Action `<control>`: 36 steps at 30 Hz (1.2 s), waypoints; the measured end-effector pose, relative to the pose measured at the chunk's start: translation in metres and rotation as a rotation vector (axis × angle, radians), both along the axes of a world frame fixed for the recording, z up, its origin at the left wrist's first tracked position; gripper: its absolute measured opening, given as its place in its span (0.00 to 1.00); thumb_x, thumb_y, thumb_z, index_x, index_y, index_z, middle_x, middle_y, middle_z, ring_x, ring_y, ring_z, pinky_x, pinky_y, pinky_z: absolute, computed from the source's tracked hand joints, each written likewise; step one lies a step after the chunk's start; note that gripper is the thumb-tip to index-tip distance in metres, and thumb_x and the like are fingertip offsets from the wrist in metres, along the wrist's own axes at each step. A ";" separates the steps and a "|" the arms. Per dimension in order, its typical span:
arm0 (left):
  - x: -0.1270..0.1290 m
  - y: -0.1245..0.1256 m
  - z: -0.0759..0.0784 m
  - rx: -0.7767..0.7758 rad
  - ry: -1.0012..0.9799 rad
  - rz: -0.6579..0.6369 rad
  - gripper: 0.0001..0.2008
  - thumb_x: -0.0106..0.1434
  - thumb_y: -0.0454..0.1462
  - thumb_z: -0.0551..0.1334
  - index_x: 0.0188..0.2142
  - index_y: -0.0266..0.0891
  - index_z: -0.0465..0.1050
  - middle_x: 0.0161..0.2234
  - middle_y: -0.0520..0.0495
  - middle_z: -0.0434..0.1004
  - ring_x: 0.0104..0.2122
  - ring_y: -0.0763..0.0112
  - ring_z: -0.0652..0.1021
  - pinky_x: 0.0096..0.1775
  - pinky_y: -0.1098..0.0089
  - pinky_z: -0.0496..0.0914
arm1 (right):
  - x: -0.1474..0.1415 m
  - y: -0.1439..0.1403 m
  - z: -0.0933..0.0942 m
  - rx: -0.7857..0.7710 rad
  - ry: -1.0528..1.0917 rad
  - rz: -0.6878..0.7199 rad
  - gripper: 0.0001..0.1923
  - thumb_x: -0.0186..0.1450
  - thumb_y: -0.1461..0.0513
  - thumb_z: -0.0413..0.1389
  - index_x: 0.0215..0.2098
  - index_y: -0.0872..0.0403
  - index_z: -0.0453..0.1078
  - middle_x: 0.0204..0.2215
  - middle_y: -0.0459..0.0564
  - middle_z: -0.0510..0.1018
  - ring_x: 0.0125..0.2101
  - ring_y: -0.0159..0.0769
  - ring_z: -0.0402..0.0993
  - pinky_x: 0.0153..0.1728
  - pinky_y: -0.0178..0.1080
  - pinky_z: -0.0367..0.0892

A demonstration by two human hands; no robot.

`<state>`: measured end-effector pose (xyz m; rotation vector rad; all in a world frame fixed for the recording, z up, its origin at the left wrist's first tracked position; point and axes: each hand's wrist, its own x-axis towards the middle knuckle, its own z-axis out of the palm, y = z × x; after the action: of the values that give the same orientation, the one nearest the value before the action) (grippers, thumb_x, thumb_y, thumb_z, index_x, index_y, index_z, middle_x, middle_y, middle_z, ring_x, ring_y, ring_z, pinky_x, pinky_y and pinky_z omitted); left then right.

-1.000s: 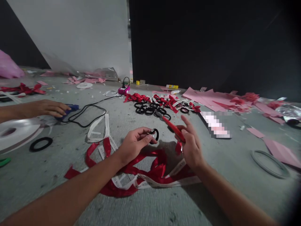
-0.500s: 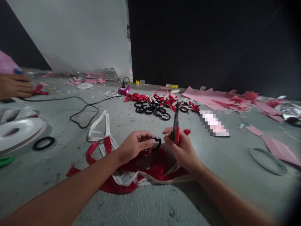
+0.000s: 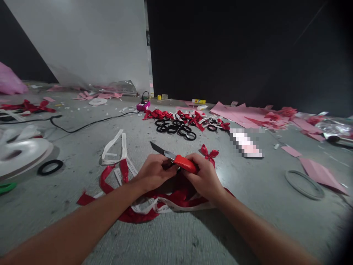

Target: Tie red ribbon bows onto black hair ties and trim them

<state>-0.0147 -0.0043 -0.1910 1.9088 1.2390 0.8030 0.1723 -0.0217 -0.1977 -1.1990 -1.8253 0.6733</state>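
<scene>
My right hand [image 3: 205, 178] grips a red-handled utility knife [image 3: 184, 163] whose dark blade points left over my left hand. My left hand [image 3: 153, 171] is closed just under the blade; the black ring it pinched earlier is hidden behind its fingers. A small red bow [image 3: 209, 153] sits by my right knuckles. Under both hands lies a tangle of red and white printed ribbon [image 3: 154, 206] on the grey floor.
Several black rings [image 3: 176, 129] and red bows [image 3: 193, 117] lie beyond my hands. A white ribbon strip [image 3: 114, 147], a black ring [image 3: 50, 166], a white spool [image 3: 22, 151], a black cable [image 3: 82, 126], pink paper [image 3: 242, 112] and a grey hoop [image 3: 304, 184] lie around.
My right hand has swung the knife from upright to lying flat, blade pointing left, and closed in on my left hand. The other person's hand at far left has left the view.
</scene>
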 end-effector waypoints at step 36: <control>0.002 0.001 -0.001 -0.626 -0.599 -0.145 0.14 0.57 0.45 0.66 0.31 0.37 0.69 0.19 0.56 0.66 0.15 0.83 0.59 0.18 0.78 0.47 | -0.001 -0.002 0.004 0.005 0.218 -0.039 0.03 0.60 0.62 0.59 0.32 0.53 0.73 0.27 0.45 0.77 0.29 0.34 0.70 0.31 0.36 0.65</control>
<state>-0.0126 -0.0038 -0.1922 1.1207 0.8294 0.7229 0.1709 -0.0236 -0.1932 -1.1097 -1.6176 0.7469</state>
